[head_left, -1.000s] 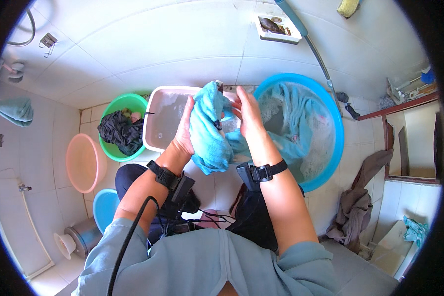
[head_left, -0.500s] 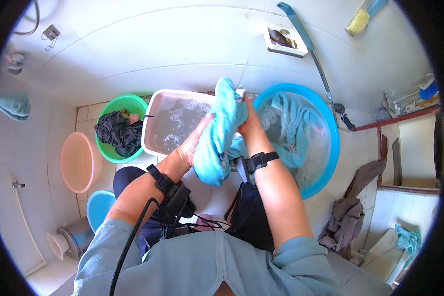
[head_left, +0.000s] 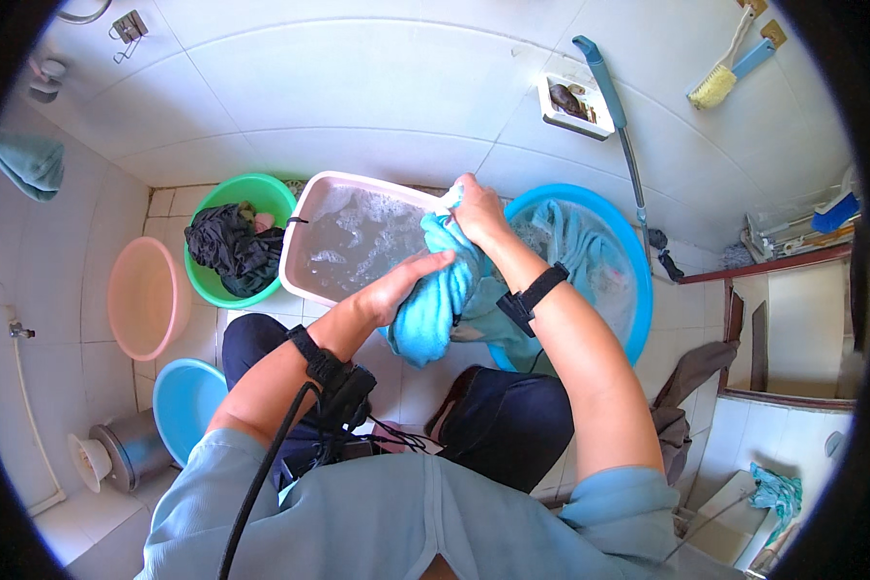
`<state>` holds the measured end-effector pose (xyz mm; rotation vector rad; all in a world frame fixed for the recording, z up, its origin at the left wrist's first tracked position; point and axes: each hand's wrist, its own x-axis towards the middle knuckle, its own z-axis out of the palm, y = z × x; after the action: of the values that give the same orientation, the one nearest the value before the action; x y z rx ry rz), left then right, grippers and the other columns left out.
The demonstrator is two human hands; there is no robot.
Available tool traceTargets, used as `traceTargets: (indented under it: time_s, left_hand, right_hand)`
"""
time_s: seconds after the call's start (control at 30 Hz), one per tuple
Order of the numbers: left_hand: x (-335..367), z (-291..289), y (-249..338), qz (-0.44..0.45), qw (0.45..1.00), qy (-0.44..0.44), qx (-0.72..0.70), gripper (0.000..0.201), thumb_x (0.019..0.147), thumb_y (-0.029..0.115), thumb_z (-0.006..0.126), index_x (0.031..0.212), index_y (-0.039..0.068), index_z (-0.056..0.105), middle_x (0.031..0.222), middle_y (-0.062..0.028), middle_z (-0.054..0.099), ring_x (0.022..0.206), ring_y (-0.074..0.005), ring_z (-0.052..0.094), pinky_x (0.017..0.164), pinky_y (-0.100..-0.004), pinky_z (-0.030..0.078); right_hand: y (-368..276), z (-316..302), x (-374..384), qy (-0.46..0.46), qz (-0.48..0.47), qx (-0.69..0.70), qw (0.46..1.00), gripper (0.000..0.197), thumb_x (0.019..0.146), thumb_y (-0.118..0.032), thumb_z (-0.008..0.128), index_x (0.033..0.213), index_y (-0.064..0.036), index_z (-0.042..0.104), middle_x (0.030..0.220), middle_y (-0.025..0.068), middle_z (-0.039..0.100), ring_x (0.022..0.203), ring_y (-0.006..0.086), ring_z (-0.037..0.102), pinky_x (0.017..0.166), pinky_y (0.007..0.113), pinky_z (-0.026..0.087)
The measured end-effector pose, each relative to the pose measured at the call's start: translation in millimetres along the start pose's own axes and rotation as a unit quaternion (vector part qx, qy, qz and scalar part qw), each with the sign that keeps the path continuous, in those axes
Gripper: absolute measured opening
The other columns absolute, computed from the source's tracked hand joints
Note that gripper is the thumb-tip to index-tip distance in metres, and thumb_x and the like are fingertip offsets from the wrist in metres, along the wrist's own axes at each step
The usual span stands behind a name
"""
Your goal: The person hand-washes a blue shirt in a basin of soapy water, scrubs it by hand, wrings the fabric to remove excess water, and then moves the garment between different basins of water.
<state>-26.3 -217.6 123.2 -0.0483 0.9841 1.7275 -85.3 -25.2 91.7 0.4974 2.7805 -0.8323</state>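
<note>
Right at the centre of the frame, both hands grip a wet turquoise cloth (head_left: 433, 309) that hangs between a white rectangular tub (head_left: 304, 217) of soapy water and a round blue basin (head_left: 638, 290) just to its right. The right hand (head_left: 481, 215) is clenched on the cloth's upper end, above the near corner of the tub, while the left hand (head_left: 401, 285) presses against its side with fingers wrapped partway round the bunched fabric; both are closed on it, close together. More cloth of the same colour lies soaking in the blue basin, and the held piece seems to trail into it. Being soaked, the cloth will likely feel heavy and limp, somewhat slippery with suds, and it cannot break; a firm grip on gathered folds, as here, suits it better than a pinch at an edge. Left of the tub stands a green bucket (head_left: 266, 193) with dark garments (head_left: 230, 249), then an empty pink basin (head_left: 145, 300) and a smaller blue basin (head_left: 186, 406) at lower left. A long-handled mop (head_left: 621, 126) leans on the tiled wall at upper right.
</note>
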Motion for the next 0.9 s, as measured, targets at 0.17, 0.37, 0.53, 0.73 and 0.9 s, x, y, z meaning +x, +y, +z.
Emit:
traceTargets:
  time_s: [0.17,0.37,0.53,0.73,0.9]
  left_hand:
    - [-11.7,3.3,0.3,-0.006,0.987,0.052,-0.153,0.067,0.089,0.060,0.059,0.125,0.004,0.057,0.101,-0.0155,0.068,0.085,-0.0238,0.067,0.077,-0.0392,0.057]
    - [9.9,-54.2,-8.7,-0.063,0.890,-0.279,-0.355,0.066,0.089,0.067,0.048,0.105,0.006,0.065,0.086,-0.0155,0.067,0.069,-0.0274,0.064,0.062,-0.0403,0.054]
    - [8.2,-39.1,-2.3,-0.066,0.994,0.014,-0.087,0.048,0.097,0.046,0.049,0.113,0.002,0.062,0.096,-0.0143,0.069,0.079,-0.0245,0.068,0.068,-0.0374,0.057]
    - [32.1,-53.8,-10.0,0.070,0.980,0.076,0.170,0.036,0.103,0.024,0.043,0.123,-0.002,0.057,0.116,-0.0145,0.066,0.102,-0.0233,0.064,0.088,-0.0375,0.051]
    - [40.3,-49.6,-12.6,0.102,0.900,0.144,0.398,0.038,0.102,0.023,0.042,0.116,-0.007,0.059,0.111,-0.0163,0.066,0.101,-0.0230,0.062,0.088,-0.0381,0.048]
  right_hand:
    - [-7.5,-28.5,-26.1,-0.078,-0.083,0.382,0.917,0.084,0.085,-0.059,0.065,0.145,-0.0068,0.037,0.134,0.0203,0.053,0.126,0.0364,0.051,0.105,0.046,0.040]
    - [-9.6,25.4,-56.7,-0.217,0.027,0.827,0.518,0.070,0.093,-0.066,0.045,0.136,-0.0120,0.051,0.133,0.0103,0.057,0.122,0.0292,0.053,0.099,0.052,0.044]
    - [9.4,4.7,-25.4,-0.143,0.065,0.737,0.658,0.044,0.088,-0.026,0.068,0.125,-0.0050,0.058,0.113,0.0111,0.066,0.105,0.0246,0.064,0.093,0.041,0.051]
    - [-10.6,10.4,-10.0,0.028,-0.063,0.212,0.975,0.049,0.077,-0.017,0.075,0.120,-0.0036,0.056,0.112,0.0226,0.065,0.102,0.0376,0.064,0.087,0.043,0.052]
    - [-13.8,20.3,-7.7,0.041,-0.052,-0.050,0.997,0.046,0.081,-0.022,0.070,0.120,-0.0054,0.051,0.110,0.0294,0.061,0.107,0.0460,0.058,0.091,0.050,0.048]
